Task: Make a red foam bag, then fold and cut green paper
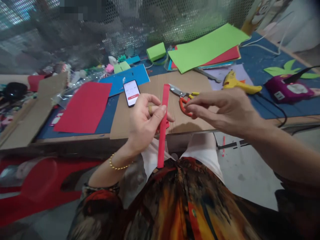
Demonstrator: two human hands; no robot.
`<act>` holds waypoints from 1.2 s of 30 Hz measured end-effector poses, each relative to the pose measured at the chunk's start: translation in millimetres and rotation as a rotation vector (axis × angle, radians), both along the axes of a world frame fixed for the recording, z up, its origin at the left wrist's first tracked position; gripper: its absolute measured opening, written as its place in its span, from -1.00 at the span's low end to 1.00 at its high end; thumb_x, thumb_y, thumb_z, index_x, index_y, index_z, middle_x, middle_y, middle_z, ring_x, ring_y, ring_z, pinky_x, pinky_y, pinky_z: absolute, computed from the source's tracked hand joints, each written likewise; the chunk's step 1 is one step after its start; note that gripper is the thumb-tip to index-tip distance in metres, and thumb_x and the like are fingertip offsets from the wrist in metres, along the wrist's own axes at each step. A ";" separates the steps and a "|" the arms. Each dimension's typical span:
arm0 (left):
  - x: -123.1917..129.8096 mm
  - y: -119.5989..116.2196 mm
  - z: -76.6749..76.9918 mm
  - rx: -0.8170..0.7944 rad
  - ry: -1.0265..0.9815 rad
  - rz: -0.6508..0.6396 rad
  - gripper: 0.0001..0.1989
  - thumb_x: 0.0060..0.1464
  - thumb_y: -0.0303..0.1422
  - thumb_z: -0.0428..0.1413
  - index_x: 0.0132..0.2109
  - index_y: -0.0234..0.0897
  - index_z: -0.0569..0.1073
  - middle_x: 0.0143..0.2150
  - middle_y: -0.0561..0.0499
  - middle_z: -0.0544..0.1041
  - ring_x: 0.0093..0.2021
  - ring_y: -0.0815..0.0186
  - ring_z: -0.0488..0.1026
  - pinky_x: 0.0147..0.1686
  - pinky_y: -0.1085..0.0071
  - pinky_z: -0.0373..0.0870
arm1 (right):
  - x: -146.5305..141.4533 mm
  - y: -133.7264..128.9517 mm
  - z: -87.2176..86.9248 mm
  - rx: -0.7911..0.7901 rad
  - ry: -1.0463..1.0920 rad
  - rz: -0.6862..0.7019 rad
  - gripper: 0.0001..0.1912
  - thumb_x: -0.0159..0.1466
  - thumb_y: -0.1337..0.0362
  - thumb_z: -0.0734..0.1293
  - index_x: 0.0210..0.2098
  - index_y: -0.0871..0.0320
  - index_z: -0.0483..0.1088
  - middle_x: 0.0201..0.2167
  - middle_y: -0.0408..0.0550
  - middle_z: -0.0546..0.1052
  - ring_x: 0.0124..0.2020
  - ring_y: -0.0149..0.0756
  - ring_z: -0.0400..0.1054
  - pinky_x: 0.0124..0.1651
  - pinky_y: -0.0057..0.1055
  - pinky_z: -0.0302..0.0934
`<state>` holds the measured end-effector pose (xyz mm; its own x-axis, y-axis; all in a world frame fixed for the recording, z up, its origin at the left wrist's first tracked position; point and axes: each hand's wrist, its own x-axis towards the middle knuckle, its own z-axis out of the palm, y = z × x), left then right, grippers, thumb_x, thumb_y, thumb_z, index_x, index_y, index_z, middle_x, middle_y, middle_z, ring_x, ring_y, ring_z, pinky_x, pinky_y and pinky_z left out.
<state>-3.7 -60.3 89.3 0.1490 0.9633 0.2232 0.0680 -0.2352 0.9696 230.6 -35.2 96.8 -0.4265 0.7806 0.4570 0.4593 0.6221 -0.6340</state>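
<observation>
My left hand (146, 121) pinches a long, narrow red paper strip (162, 143) between thumb and fingers. The strip hangs nearly upright over the table's front edge, its lower end in front of my lap. A small red piece shows behind it, partly covered. My right hand (222, 108) is held over the scissors (178, 93), with thumb and fingers somewhat apart and their tips in line with the orange handle. Whether they touch it I cannot tell. The scissors, with orange and yellow grips, lie on a brown cardboard sheet (147, 83), blades pointing left.
Left of the cardboard are a phone (131, 93), a red sheet (83, 106) and a blue sheet (140, 76). Green sheets (207, 48) top a pile at the back. On the right lie a yellow glue gun (240, 83) and a purple corded device (285, 88).
</observation>
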 end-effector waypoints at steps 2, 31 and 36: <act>17.6 -0.5 -12.2 0.074 -0.036 0.035 -0.71 0.39 -0.14 0.24 -0.08 -0.10 0.26 -0.45 0.19 0.57 -0.57 0.36 0.54 -0.56 0.47 0.43 | -18.4 0.3 -2.3 -0.172 0.125 0.086 -0.55 0.48 -0.13 0.36 -0.29 0.09 0.61 -0.46 -0.10 0.63 -0.44 -0.32 0.48 -0.36 -0.35 0.33; -29.8 36.9 -13.4 0.535 0.856 -0.129 -0.78 0.46 -0.32 0.12 -0.03 -0.23 0.67 -0.10 -0.07 0.65 -0.05 0.17 0.60 0.01 0.21 0.52 | -24.0 15.7 -11.2 -0.180 -0.603 -0.058 -0.77 0.43 0.30 0.29 -0.10 0.05 0.62 -0.19 0.03 0.68 -0.13 -0.05 0.55 -0.09 -0.19 0.28; -15.9 55.8 -0.1 0.353 0.914 -0.316 -0.91 0.28 -0.35 0.27 -0.14 -0.20 0.69 -0.24 0.01 0.58 -0.12 0.18 0.59 0.02 0.20 0.51 | -27.0 16.2 -6.7 -0.092 -0.488 -0.048 -0.78 0.48 0.20 0.30 -0.04 0.00 0.60 -0.27 -0.04 0.64 -0.13 -0.08 0.55 -0.04 -0.20 0.32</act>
<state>-19.6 -4.5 89.1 0.6389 0.7525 0.1600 0.6308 -0.6315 0.4509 203.6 -18.9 90.1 -0.5363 0.8321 0.1415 0.7426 0.5448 -0.3895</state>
